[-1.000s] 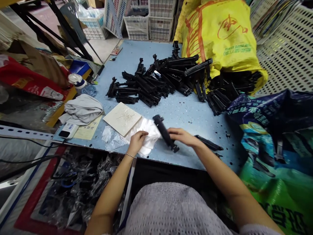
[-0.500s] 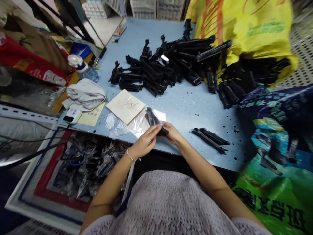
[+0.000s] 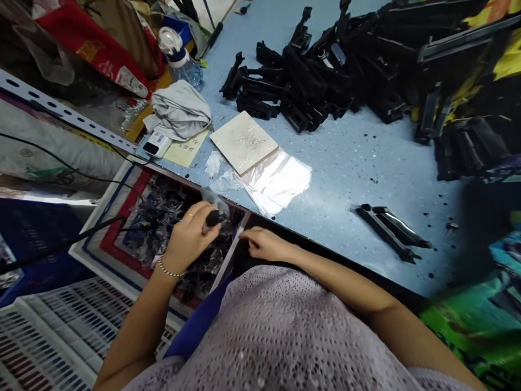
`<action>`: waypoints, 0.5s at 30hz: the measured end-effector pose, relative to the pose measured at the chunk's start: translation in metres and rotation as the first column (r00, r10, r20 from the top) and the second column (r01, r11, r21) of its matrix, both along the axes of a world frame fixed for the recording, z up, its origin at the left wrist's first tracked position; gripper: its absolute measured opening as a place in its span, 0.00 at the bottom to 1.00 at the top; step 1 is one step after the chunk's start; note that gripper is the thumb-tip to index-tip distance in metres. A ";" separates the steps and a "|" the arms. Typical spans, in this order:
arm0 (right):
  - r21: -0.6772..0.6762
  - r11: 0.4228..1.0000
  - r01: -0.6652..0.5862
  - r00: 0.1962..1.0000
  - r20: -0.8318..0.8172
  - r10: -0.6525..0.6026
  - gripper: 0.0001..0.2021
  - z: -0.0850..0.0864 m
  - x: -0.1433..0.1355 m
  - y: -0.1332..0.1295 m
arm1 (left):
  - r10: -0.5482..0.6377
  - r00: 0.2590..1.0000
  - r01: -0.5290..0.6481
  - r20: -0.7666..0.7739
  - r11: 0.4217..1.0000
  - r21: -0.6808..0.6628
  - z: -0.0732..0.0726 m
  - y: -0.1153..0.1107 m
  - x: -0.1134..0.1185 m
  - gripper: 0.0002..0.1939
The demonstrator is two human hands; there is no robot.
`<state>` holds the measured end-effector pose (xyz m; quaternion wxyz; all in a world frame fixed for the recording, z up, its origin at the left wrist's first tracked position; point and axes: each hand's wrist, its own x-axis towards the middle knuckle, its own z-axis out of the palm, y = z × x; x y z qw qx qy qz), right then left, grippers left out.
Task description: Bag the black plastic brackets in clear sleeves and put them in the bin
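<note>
Over the crate below the table's front edge, my left hand (image 3: 189, 236) is closed around a black plastic part (image 3: 214, 218) in a clear bag, mostly hidden by the fingers. My right hand (image 3: 266, 243) hovers in front of the table edge, fingers curled in, with nothing visible in them. Bagged black parts (image 3: 163, 212) fill the crate (image 3: 109, 239). On the table lie a stack of clear plastic bags (image 3: 280, 179) and, partly over it, a cream square tile (image 3: 243, 142). Two loose black parts (image 3: 388, 231) lie side by side at the right.
A big heap of black parts (image 3: 301, 81) covers the back of the blue table (image 3: 329, 157). At the left are a grey cloth (image 3: 179, 108), a water bottle (image 3: 181, 60) and a small white device (image 3: 157, 144). A green bag (image 3: 476, 315) stands at the right.
My hands have parted from the black part they both held over the table. The left has carried it down left over the crate; the right has drawn back to the table edge. The view has shifted left.
</note>
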<state>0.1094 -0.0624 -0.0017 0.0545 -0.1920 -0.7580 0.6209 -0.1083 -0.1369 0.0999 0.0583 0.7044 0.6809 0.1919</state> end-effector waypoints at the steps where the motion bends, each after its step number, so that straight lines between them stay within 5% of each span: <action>1: 0.053 0.991 -0.127 0.991 0.040 0.125 0.31 -0.014 -0.006 -0.008 | 0.045 0.999 -0.045 -0.017 0.999 -0.003 -0.002 -0.008 -0.008 0.16; 4: 0.093 0.930 -0.355 0.933 0.093 0.347 0.44 -0.053 -0.024 -0.020 | 0.126 0.991 -0.127 -0.034 0.992 -0.020 -0.013 -0.026 -0.028 0.16; 9: 0.158 0.967 -0.200 0.980 0.051 0.194 0.43 -0.077 -0.032 -0.011 | 0.246 0.962 -0.261 -0.115 0.955 -0.140 -0.044 -0.042 -0.067 0.19; 11: 0.125 0.977 -0.175 0.984 0.035 0.172 0.35 -0.074 -0.022 -0.006 | 0.276 0.943 -0.328 -0.186 0.869 -0.370 -0.059 -0.049 -0.084 0.20; 13: 0.110 0.986 -0.126 0.992 0.034 0.123 0.27 -0.066 -0.007 -0.003 | 0.286 0.929 -0.370 -0.236 0.706 -0.603 -0.072 -0.056 -0.092 0.17; 15: 0.096 0.994 -0.050 0.998 0.027 0.048 0.22 -0.055 0.008 -0.003 | 0.283 0.930 -0.362 -0.233 0.604 -0.710 -0.083 -0.059 -0.089 0.15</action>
